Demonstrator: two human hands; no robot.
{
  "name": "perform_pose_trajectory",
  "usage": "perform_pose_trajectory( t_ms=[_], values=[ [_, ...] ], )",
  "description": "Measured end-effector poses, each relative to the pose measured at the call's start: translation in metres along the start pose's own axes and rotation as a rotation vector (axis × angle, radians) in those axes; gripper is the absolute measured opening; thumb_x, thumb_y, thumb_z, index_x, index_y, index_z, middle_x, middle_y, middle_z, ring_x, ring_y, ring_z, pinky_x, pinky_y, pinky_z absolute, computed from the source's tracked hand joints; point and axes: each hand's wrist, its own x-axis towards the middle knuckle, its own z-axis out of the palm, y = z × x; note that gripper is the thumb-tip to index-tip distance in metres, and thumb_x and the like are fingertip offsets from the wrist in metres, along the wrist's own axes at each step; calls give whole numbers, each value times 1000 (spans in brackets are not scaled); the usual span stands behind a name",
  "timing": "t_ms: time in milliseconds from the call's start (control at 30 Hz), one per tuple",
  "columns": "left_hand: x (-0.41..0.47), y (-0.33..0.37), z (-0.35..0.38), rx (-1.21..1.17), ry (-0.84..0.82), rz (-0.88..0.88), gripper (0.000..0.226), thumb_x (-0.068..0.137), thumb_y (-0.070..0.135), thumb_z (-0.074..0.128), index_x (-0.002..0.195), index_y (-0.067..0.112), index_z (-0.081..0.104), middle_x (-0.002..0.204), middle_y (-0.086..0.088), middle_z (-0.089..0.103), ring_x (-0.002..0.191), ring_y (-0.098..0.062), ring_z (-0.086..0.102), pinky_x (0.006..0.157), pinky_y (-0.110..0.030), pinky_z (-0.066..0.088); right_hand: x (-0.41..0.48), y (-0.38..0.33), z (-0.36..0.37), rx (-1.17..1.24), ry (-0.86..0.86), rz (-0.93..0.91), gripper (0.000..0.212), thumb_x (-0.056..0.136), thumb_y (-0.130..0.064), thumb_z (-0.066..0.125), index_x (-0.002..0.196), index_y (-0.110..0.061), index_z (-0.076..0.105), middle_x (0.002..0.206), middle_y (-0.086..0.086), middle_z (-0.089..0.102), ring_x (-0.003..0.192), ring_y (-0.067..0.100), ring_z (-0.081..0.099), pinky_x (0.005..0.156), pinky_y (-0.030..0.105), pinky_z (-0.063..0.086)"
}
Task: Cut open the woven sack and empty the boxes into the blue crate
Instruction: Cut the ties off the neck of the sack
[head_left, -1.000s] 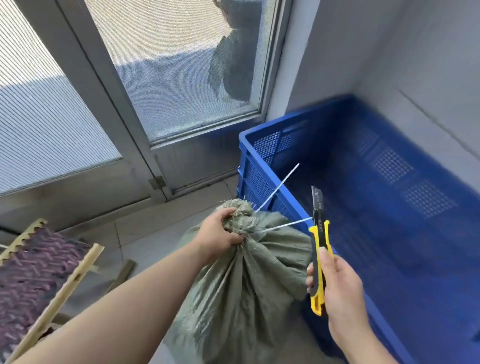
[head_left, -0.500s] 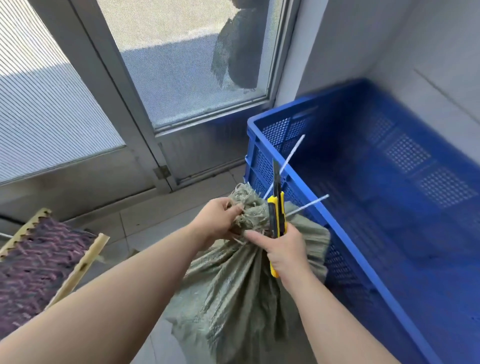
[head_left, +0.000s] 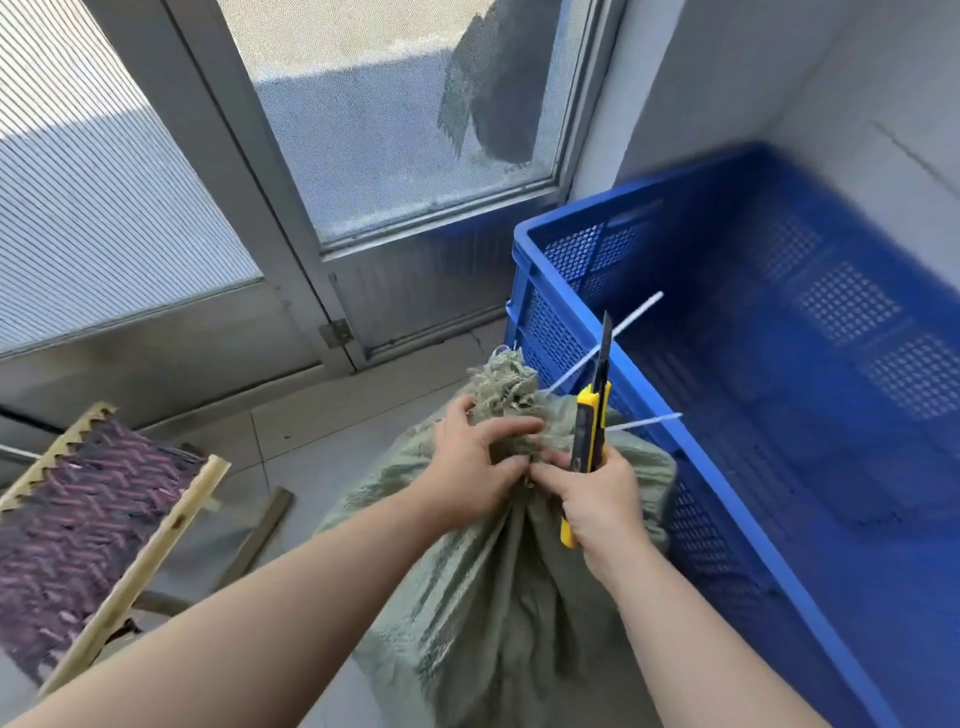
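A grey-green woven sack (head_left: 498, 587) stands on the floor against the left wall of the blue crate (head_left: 737, 519). Its frayed neck (head_left: 506, 382) is bunched and tied with white cable ties (head_left: 602, 348) whose ends stick out over the crate rim. My left hand (head_left: 478, 462) grips the sack just below the neck. My right hand (head_left: 597, 493) holds a yellow utility knife (head_left: 589, 431), blade pointing up, and its fingertips touch the tie point beside my left hand. No boxes show; the sack is closed. The crate looks empty.
A glass door with a grey metal frame (head_left: 291, 244) stands behind the sack. A folding stool with a purple woven seat (head_left: 78, 525) sits at the left on the tiled floor. Grey walls enclose the crate at the right.
My right hand has come in from beside the crate to the sack's neck with the knife. My left hand has slid down and spread over the bunched cloth.
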Motion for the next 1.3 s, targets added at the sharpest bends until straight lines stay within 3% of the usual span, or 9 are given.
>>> perform_pose_trajectory(
  t_ms=[167,300,400,467,567,767,867,1133,1300],
  values=[
    [17,-2,2,108,-13,-48,83,74,22,77,144,32,34,146,-12,10,138,-30,30,117,-28,21,2,-10,-17,-200,-81,-36,21,71,-10,80,89,-8,69,83,0,73,74,15,67,71,30,53],
    [20,-2,-2,12,86,-70,76,68,13,80,136,25,49,132,-5,42,114,-18,53,106,-18,32,-12,-23,-45,-443,-92,-143,43,84,-50,63,81,-7,62,61,1,63,56,16,60,59,33,47],
    [15,-3,-7,-110,135,-89,69,62,10,86,126,18,60,115,10,58,106,-8,58,95,-12,38,-22,-25,-67,-560,-114,-242,27,86,-44,63,79,-18,63,60,1,67,54,12,64,61,38,55],
    [13,-6,-8,-174,152,-115,64,59,12,88,119,17,65,114,5,67,100,-12,65,97,-22,47,-27,-24,-80,-588,-131,-289,9,84,-35,69,86,-26,67,67,-4,70,59,10,67,64,39,59],
    [8,-5,-7,-181,192,-164,54,60,15,89,110,14,67,103,-4,72,91,-17,69,92,-34,54,-33,-20,-94,-744,-113,-334,30,85,-40,67,115,-36,64,72,-15,66,67,5,63,64,29,52],
    [6,-6,-2,-180,255,-233,55,60,23,89,109,10,67,101,-4,72,83,-13,66,74,-20,49,-43,-19,-104,-991,-172,-468,46,93,-58,26,135,-50,44,91,-22,54,87,2,51,75,29,42],
    [3,-5,0,-236,259,-251,49,62,17,88,106,8,67,94,-3,71,70,-6,62,56,-7,44,-43,-17,-108,-1063,-165,-503,46,91,-56,35,136,-51,42,96,-17,51,91,6,50,75,29,45],
    [-1,-1,3,-265,278,-255,46,64,16,87,104,12,63,90,1,66,71,-6,60,57,-11,42,-42,-15,-106,-1095,-79,-582,44,89,-50,51,133,-45,51,93,-13,50,86,11,49,72,30,43],
    [-1,-1,5,-272,301,-234,45,63,15,87,102,10,65,82,3,67,64,-1,58,51,-2,42,-50,-7,-98,-1174,80,-661,43,82,-43,67,121,-24,65,87,-5,60,74,18,58,60,29,39]
  ],
)
